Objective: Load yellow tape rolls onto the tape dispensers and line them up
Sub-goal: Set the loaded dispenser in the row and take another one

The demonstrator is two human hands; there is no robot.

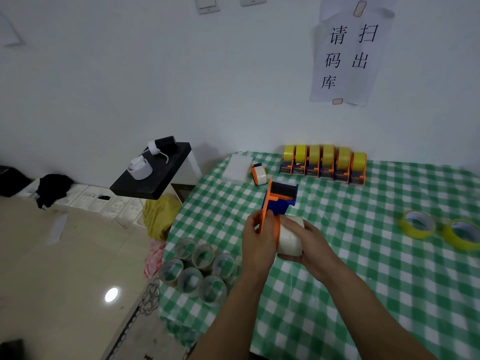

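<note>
Far to the left, a black bundle of cloth (54, 187) is seen on the floor by the wall. Next to it, a small black table (153, 185) is stood, and a curled white strip (140, 168) is laid on it. A crumpled yellow bag (161, 216) is tucked just under that table. The big table is covered by a green and white checked cloth (363, 281). Near its left edge, six see-through tape rolls (211, 300) are packed close together, with their holes facing up. Farther back, a small orange dispenser with a white roll (259, 175) is set down by itself. In the middle, an orange and blue plastic tape dispenser (279, 201) is held up above the cloth. Its flat orange side plate is gripped by the left hand (257, 242), with the fingers curled round the edge. A fat white tape roll (291, 239) is pressed against that orange plate, and it is wrapped by the curled fingers of the right hand (309, 245). Behind the hands, by the wall, six orange dispensers loaded with yellow tape (324, 163) are lined up side by side, touching. Above them, a white paper sign with black writing (348, 53) is stuck on the wall. Far to the right, two loose yellow tape rolls (418, 224) are laid flat on the cloth, close together.
</note>
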